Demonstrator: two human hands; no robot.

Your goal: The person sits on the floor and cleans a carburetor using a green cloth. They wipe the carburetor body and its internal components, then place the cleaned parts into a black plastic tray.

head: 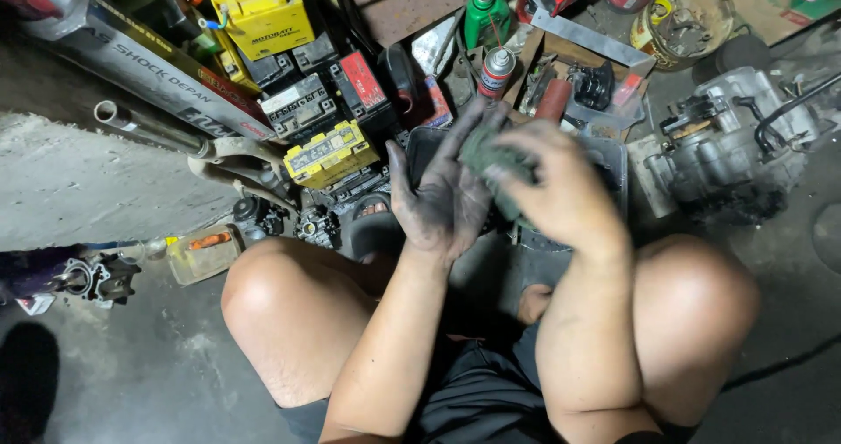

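Bare knees and dark shorts (477, 400) fill the bottom of the view, with the person crouched on a grey concrete floor (158, 365).

At far left, a small metal engine part (96, 278) lies on the floor beside a clear plastic box with something orange inside (203, 251). Above them a grey metal pipe (153, 129) runs across a concrete slab (79, 186). Further right is a heap of motorcycle batteries: a large yellow one (261, 10) at the top, black ones (302, 102) below it, and a smaller yellow one (331, 153) nearest the knees.

In the middle, the left hand (438, 194) is raised with its palm up, blackened with grease, fingers spread and loosely curved. A dark green rag (495, 159) lies across its fingers. The right hand (556, 190) comes over from the other side with its grip pinched on the rag, pressing it against the left fingers; this hand is blurred, so the exact finger placement cannot be told. Both hands hover over a dark plastic tray (613, 159), just in front of the knees.

Behind the hands stand a green bottle (486, 15) and a spray can with a red and white label (497, 72). To their right, a wooden box of small parts (587, 85) sits near a round tin (683, 24). At far right, a grey engine casing (736, 142) rests on the floor with a black cable (788, 111) across it.
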